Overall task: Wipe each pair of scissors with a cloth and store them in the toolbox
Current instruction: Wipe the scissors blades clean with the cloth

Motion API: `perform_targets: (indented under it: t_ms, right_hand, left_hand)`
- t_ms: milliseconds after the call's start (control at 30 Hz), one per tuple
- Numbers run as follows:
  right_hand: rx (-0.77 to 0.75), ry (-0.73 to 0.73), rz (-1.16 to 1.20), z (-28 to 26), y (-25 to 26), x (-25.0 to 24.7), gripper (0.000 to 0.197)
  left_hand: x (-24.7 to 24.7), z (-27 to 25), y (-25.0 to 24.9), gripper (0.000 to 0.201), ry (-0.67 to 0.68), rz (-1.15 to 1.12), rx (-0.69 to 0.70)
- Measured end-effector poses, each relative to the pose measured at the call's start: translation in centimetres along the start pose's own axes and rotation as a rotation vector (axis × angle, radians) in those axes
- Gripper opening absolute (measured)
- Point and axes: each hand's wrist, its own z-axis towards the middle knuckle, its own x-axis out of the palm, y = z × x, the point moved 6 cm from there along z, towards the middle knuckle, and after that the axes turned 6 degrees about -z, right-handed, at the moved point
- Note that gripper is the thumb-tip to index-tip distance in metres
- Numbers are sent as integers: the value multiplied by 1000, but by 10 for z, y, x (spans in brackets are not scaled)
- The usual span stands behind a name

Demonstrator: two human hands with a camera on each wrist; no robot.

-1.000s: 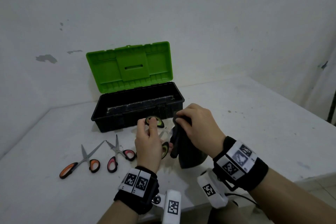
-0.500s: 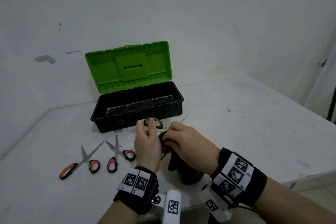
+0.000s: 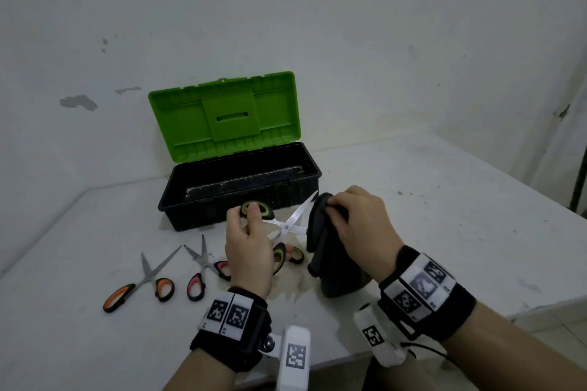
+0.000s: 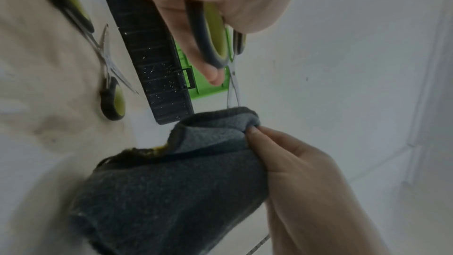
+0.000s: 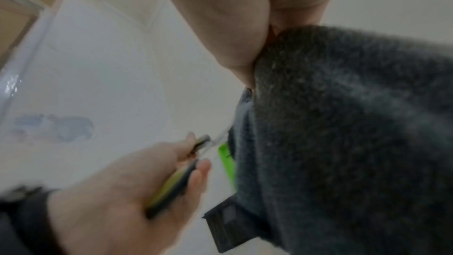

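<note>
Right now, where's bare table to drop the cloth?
Bare table right of the toolbox, beyond the right hand. Crowded front-left: orange-handled scissors, pink-handled scissors, another pair under the left hand.

Your dark cloth (image 3: 320, 241) hides one blade tip of the green scissors (image 3: 287, 225); beside the cloth, your right hand's (image 3: 359, 225) fingertips are buried.

White scuffed surface (image 3: 444, 232) against the wall, open toolbox (image 3: 241, 197) with green lid standing at its back, orange-handled scissors (image 3: 139, 282) and pink-handled scissors (image 3: 203, 270) lying side by side in front, blades spread, dark cloth's (image 3: 336, 276) lower end resting on it
</note>
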Motion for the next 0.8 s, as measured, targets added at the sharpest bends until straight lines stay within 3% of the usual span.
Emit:
perform_targets:
  t_ms: [233,333,467,567,667,800]
  right_hand:
    - [-210,68,0,-20,40,16,14]
    - [-201,80,-34,-27,34,26,15]
    - [-64,123,-79,-23,8,25,20]
    - [-93,16,-1,-23,14,8,14]
    - [-203,-48,49,-27,41,1,10]
    - [-256,15,-9,-24,50,21,14]
  left_hand:
    - [11,-8,-13,26,16,40,83]
    - [9,-6,-13,25,0,4,55]
    - [-9,9,-4,30,-53,0,3]
    - [-11,10,-1,30,-65,-43,-37]
    - [-1,4,-9,25,-49,1,37]
    - [8,-3,-12,28,-13,83,133]
